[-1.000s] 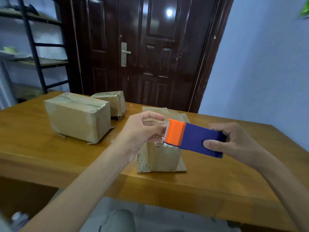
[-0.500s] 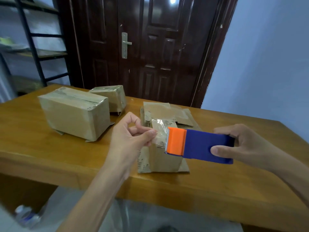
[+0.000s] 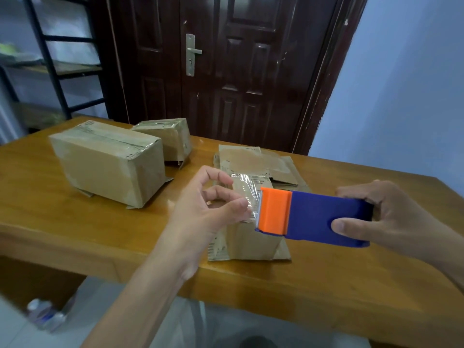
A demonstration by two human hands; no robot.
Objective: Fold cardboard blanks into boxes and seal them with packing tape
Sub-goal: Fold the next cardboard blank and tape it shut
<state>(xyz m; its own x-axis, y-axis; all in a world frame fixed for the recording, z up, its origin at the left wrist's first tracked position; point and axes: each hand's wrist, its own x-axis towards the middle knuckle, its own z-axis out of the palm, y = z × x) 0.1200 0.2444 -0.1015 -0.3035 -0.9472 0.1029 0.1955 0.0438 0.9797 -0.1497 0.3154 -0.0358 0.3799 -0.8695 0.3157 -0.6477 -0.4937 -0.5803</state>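
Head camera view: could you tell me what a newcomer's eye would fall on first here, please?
First comes the bright blue and orange tape dispenser, gripped by the right hand above the near edge of the wooden table. At its orange end the left hand pinches the clear tape end over a small cardboard box. Two taped boxes, a large box and a smaller one, stand at far left before a dark door.

Left hand (image 3: 208, 204) and right hand (image 3: 391, 219): both bare, without rings or watch; forearms bare to the frame edge, no sleeves visible. Below the counter (image 3: 75, 234) edge, grey-clad legs.
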